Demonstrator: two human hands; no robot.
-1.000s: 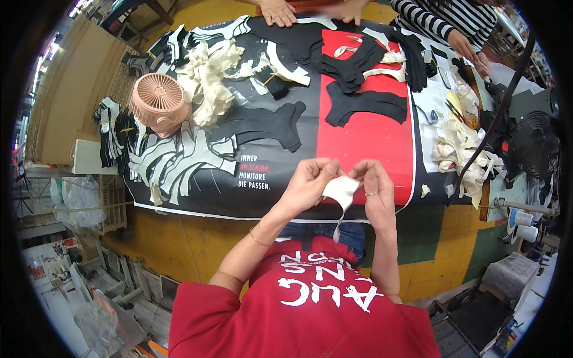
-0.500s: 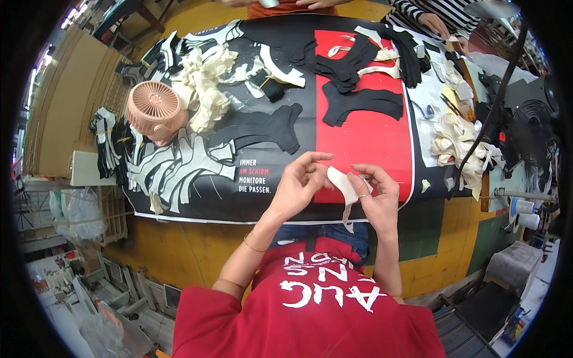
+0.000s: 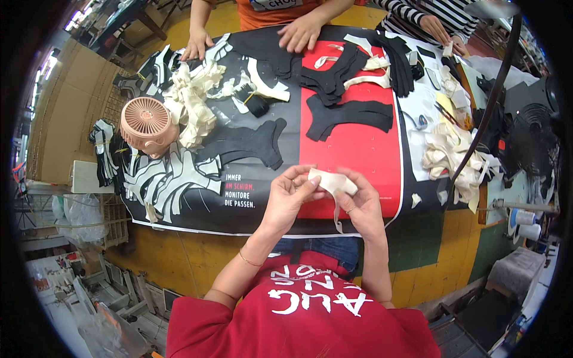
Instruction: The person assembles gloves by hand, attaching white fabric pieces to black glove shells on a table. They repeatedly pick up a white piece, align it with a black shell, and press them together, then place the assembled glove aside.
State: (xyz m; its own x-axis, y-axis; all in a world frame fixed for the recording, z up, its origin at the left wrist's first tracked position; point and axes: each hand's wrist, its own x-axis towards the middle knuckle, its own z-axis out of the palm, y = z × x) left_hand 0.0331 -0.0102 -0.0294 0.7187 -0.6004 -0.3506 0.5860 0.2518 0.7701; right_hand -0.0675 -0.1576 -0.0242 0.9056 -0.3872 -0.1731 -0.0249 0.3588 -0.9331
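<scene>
A cream-coloured cut fabric piece (image 3: 332, 181) stretches between my two hands over the table's near edge, with a narrow strip dangling below it. Thumb and fingers of my left hand (image 3: 285, 200) pinch its left end. My right hand (image 3: 363, 209), a ring on one finger, grips the other end. Beyond them, black cut fabric pieces (image 3: 352, 114) lie stacked on the red part of the table cover. To the left of these is a dark grey curved stack (image 3: 253, 143).
A pink fan (image 3: 146, 124) stands at the left, beside crumpled cream fabric (image 3: 194, 107) and white-and-black cut pieces (image 3: 173, 185). More cream scraps (image 3: 447, 149) pile up at the right. Across the table are one person's hands (image 3: 301, 33) and another in striped sleeves (image 3: 412, 18).
My left hand now grips the cream piece's left end, and the piece is turned more level between both hands. The person opposite has leaned in, both hands onto the table.
</scene>
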